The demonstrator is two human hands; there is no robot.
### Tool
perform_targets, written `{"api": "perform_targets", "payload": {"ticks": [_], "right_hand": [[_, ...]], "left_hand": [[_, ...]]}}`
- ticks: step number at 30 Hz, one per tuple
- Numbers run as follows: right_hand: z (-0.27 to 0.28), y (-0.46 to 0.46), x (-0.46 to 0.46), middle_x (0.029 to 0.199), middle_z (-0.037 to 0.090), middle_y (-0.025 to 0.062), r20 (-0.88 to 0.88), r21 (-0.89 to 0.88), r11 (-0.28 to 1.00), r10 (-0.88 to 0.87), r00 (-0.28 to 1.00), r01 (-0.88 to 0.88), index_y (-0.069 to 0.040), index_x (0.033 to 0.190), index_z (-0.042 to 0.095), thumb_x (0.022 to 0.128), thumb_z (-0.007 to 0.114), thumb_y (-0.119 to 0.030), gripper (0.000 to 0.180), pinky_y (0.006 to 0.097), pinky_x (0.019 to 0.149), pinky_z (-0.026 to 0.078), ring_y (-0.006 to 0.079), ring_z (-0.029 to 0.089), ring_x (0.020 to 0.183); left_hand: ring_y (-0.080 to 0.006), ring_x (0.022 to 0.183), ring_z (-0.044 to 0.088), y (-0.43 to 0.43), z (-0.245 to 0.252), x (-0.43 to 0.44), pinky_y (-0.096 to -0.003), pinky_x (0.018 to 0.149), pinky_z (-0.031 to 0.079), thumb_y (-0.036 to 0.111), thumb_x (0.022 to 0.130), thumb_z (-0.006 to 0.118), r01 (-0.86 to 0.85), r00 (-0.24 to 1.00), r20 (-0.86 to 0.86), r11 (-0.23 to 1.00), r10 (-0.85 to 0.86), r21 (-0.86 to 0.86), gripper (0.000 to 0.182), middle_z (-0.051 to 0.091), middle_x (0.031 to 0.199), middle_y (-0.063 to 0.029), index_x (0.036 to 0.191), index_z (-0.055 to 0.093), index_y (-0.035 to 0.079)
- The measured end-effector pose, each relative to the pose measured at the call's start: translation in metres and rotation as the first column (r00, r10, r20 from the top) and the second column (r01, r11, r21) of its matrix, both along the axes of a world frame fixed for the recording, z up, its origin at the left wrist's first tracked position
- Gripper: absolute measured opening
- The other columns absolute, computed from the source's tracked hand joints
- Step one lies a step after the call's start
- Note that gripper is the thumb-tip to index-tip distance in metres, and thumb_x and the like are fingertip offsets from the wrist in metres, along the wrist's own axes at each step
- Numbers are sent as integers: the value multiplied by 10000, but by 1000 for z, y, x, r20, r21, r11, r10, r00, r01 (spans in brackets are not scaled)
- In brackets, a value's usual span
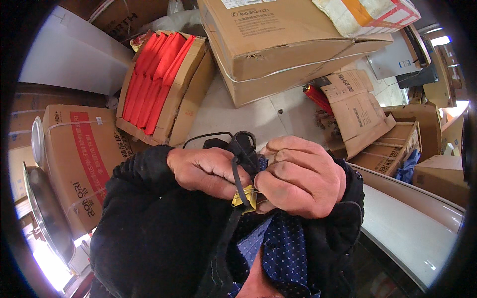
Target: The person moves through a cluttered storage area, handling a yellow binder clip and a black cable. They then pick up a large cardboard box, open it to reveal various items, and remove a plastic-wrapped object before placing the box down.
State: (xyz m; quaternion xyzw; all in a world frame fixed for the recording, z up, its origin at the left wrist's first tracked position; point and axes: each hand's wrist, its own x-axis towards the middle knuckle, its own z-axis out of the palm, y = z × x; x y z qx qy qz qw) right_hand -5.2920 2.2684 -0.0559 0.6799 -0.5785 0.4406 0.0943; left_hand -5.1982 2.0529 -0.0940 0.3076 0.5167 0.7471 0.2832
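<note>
In front of my chest, my two hands are close together around a small yellow metal binder clip [244,201]. My left hand [210,173] has its fingers curled and its thumb pressed beside the clip, over a black strap [238,180]; what lies inside its fist is hidden. The strap runs across the clip. My right hand [302,175] is closed around the clip's wire handles, its fingertips mostly hidden. Beyond the hands, a black cord [244,135] rises in loops. Below lie the black jacket [156,223] and a dark blue patterned shirt [287,238].
An open carton [190,93] holds several red packets [152,82]. A large strapped carton [261,44] carries a taped foam box [369,15]. A tall carton [74,160] stands at left, and flattened cardboard [354,108] leans at right. A white glossy panel [406,227] is at lower right.
</note>
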Motion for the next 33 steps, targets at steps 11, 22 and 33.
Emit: {"api": "perform_targets", "payload": {"ticks": [11, 22, 33], "right_hand": [[12, 3, 3, 723, 578, 82, -59, 114, 984, 141, 988, -134, 39, 919, 623, 593, 745, -240, 446, 414, 822, 573, 255, 632, 686], [9, -10, 20, 811, 623, 148, 511, 135, 930, 230, 828, -342, -12, 1038, 617, 819, 787, -309, 407, 428, 627, 486, 375, 619, 726], [-41, 16, 11, 771, 663, 193, 763, 339, 920, -390, 516, 194, 2, 911, 698, 905, 679, -330, 333, 380, 640, 491, 305, 639, 696]], "left_hand": [[-237, 782, 514, 3, -2, 4, -366, 723, 425, 157, 1025, 537, 51, 999, 19, 999, -51, -6, 182, 547, 833, -112, 1000, 579, -18], [-405, 1147, 603, -60, 80, -6, -477, 975, 480, 9, 915, 593, 223, 859, -289, 818, -422, -530, 335, 593, 1231, -243, 1244, 562, -49], [-187, 393, 538, -165, 104, -91, -338, 428, 477, 122, 835, 655, 617, 768, -376, 758, -519, 212, 92, 642, 594, -83, 783, 683, 51]]}}
